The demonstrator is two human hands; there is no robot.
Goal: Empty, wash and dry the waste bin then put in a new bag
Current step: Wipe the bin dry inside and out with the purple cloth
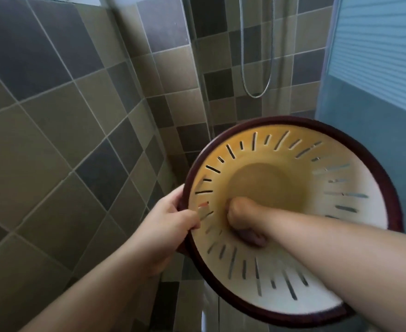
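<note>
1. The waste bin (293, 164) is held up in the air with its open mouth turned toward the camera, so the view runs straight down inside to its round bottom. It is pale plastic, yellowish on the inner wall nearer the left hand and whiter on the side away from it, with narrow slots cut all round the wall and a dark maroon rim.
2. The left hand (171, 226) grips the rim on the bin's near-left edge: the thumb lies over the rim onto the inner wall, and the fingers wrap round the outside.
3. The right hand (242, 219) is reached deep into the bin, the forearm crossing over the rim from the lower right. Its fingers are curled into a fist low against the inner wall, just beside the bottom.
4. A small purplish thing (254, 238) shows under the fist, pressed to the wall; it is blurred, and I cannot tell what it is, nor for certain that the fingers are closed on it.
5. Beyond the hands and behind the bin stand tiled walls (53, 116) in a checker of olive, tan and dark grey squares, meeting in a corner.
6. A metal shower hose (259, 94) hangs in a loop on the wall above the bin, well away from both hands.
7. Past the right forearm, beside the bin, is a frosted blue panel (376, 56) with fine horizontal ribbing on its upper part.
8. Below the bin, between the forearms, a bit of something white (211, 305) shows; too little is visible to name it.
</note>
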